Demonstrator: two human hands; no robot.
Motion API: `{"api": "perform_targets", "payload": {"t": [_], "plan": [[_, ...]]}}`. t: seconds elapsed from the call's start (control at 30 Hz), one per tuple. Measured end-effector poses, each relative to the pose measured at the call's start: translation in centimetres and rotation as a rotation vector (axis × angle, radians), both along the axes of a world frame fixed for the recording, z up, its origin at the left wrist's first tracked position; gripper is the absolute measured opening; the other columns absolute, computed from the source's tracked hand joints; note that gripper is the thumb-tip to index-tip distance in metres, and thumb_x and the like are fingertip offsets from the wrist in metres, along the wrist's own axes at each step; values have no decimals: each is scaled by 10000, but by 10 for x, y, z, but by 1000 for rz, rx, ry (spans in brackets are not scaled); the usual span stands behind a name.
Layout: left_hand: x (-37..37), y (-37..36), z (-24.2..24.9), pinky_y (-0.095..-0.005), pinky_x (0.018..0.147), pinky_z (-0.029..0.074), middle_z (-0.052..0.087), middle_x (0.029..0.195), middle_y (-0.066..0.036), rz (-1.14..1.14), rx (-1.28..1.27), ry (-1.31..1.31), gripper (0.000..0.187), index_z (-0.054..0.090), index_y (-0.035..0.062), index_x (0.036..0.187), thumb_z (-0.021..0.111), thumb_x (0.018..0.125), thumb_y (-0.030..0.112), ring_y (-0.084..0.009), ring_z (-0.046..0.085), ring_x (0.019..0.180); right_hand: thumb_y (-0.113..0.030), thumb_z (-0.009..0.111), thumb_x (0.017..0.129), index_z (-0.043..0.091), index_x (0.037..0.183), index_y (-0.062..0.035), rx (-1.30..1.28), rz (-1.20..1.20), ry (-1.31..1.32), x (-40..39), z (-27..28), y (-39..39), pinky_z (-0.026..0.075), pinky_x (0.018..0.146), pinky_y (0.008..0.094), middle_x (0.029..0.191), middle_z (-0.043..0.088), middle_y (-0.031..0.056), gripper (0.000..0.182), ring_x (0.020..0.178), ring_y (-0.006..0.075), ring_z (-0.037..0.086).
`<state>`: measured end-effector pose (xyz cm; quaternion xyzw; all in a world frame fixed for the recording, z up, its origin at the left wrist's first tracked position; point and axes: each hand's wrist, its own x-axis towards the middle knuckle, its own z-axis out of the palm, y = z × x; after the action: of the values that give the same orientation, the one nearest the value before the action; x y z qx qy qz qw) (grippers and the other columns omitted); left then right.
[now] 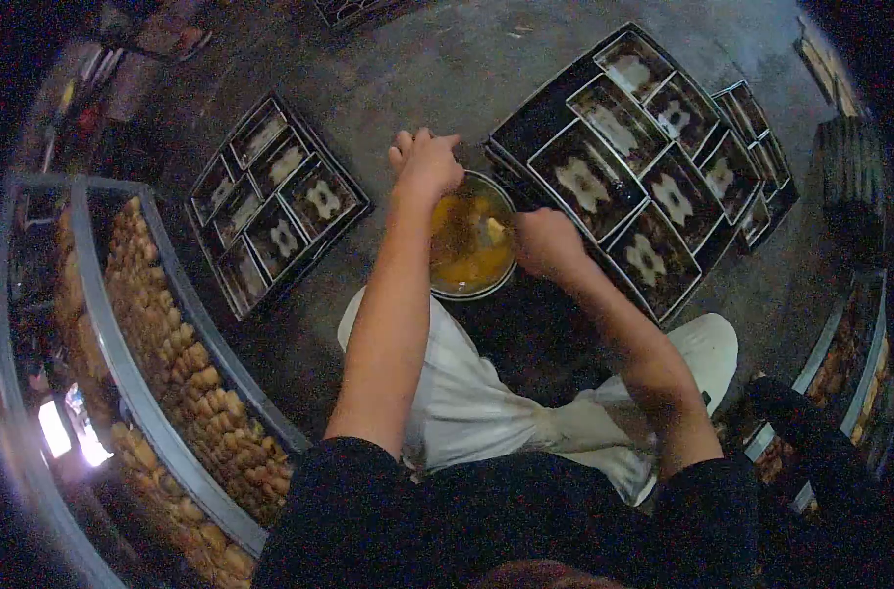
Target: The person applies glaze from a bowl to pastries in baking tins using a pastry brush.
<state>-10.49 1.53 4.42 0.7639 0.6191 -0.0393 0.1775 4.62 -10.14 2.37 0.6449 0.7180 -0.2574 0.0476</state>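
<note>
On the floor in front of my crossed legs stands a round metal bowl with yellow-orange liquid in it. My left hand is over the bowl's far left rim, fingers loosely bent and apart, thumb side pointing right. At the right rim my right hand is closed, its knuckles towards the bowl. A small pale yellow piece shows inside the bowl just left of that fist. What the fist holds is hidden, and I cannot tell whether the pale piece belongs to it.
Dark trays of rectangular metal tins, with pale patches on their bottoms, lie at the left and right of the bowl. Racks of brown buns stand close on my left; another rack is at the far right.
</note>
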Motion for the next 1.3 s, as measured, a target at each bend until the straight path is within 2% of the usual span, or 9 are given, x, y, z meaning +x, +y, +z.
{"api": "perform_targets", "payload": {"t": [0.13, 0.27, 0.57, 0.7, 0.87, 1.1, 1.2, 1.23, 1.3], "plan": [[1, -2, 14, -432, 1008, 229, 458, 1236, -91, -5, -74, 60, 477, 548, 265, 1193, 529, 737, 126, -309, 321, 1193, -180, 545, 733, 667, 759, -35, -20, 17, -55, -42, -70, 4, 523, 646, 405, 779, 641, 180, 191, 726, 309, 642], [7, -3, 12, -442, 1021, 221, 440, 1266, -97, -18, -99, 44, 489, 539, 264, 1203, 523, 738, 116, -318, 310, 1213, -173, 536, 740, 673, 775, -43, -47, -3, -65, -59, -89, 2, 524, 647, 393, 793, 646, 165, 192, 737, 293, 646], [20, 7, -2, -437, 1017, 226, 450, 1262, -101, -43, -91, 2, 456, 563, 245, 1177, 524, 732, 154, -319, 304, 1222, -289, 536, 820, 656, 827, -50, -37, -309, 161, -4, -52, -14, 483, 651, 437, 726, 609, 202, 268, 717, 383, 593], [32, 9, -1, -431, 1015, 228, 456, 1256, -100, -51, -111, -13, 450, 568, 239, 1171, 515, 729, 176, -321, 306, 1217, -286, 537, 835, 642, 841, -20, -17, -407, 408, 25, -51, -37, 454, 609, 411, 701, 602, 193, 286, 644, 343, 584], [49, 11, -11, -429, 1015, 228, 464, 1250, -105, -72, -58, -48, 455, 563, 238, 1178, 509, 729, 192, -321, 306, 1220, -290, 529, 854, 634, 868, -5, 3, -463, 504, 46, -108, -72, 439, 604, 366, 700, 592, 177, 304, 627, 253, 569], [69, 18, -15, -460, 975, 295, 489, 1220, -113, -91, 56, -102, 408, 583, 201, 1144, 496, 746, 218, -339, 380, 1155, -291, 502, 889, 621, 876, -5, -143, -625, 782, 63, -54, -79, 373, 530, 267, 635, 526, -4, 310, 579, 89, 448], [73, 34, -42, -457, 937, 340, 525, 1170, -111, -111, 184, -252, 373, 599, 176, 1106, 504, 750, 229, -347, 419, 1104, -326, 515, 881, 614, 840, 11, -113, -770, 945, 86, -9, -88, 377, 549, 272, 628, 494, -18, 353, 617, 86, 420], [79, 31, -34, -452, 932, 346, 534, 1153, -112, -100, 176, -250, 367, 600, 166, 1100, 504, 752, 231, -348, 426, 1094, -326, 502, 895, 617, 875, -62, -44, -812, 982, 97, -7, -93, 322, 498, 216, 671, 483, -55, 289, 584, 46, 402], [87, 20, -19, -441, 921, 358, 553, 1121, -116, -81, 160, -245, 356, 602, 146, 1086, 503, 756, 234, -349, 440, 1073, -347, 511, 887, 619, 867, -68, -54, -990, 999, 130, 14, -100, 317, 481, 208, 660, 485, -54, 300, 567, 49, 403]]}}
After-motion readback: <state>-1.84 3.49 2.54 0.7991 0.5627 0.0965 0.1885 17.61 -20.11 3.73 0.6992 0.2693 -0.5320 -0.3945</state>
